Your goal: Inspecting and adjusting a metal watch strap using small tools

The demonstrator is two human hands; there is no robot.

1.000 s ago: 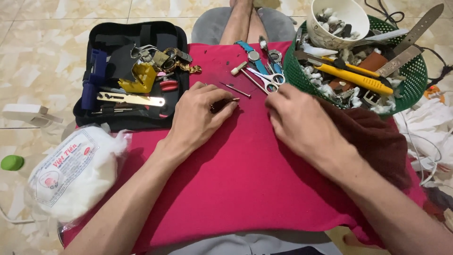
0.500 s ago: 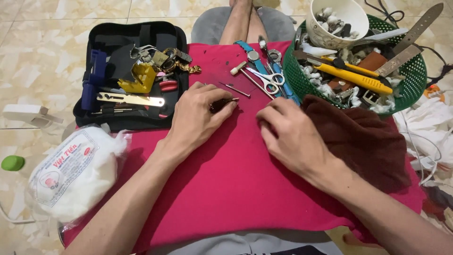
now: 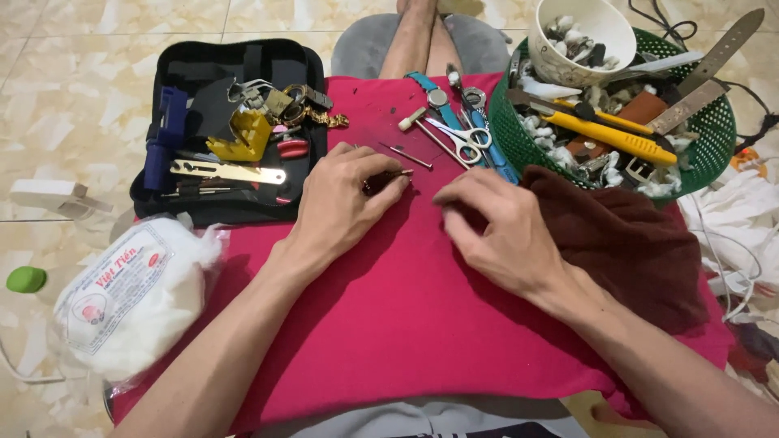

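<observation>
Red cloth (image 3: 406, 324), left hand (image 3: 341, 203) pinching small dark tool (image 3: 388, 177), right hand (image 3: 495, 227) loosely curled, empty, just beside.

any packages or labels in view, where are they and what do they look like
Cotton bag: lower left on the floor, beside the red cloth; soft clear plastic stuffed with white cotton.
Its label: on the bag's top face; white panel, red and blue print, a round red emblem.
No signs or screens.

Red cloth (image 3: 406, 308), green basket (image 3: 714, 130), brown rag (image 3: 633, 235)
</observation>
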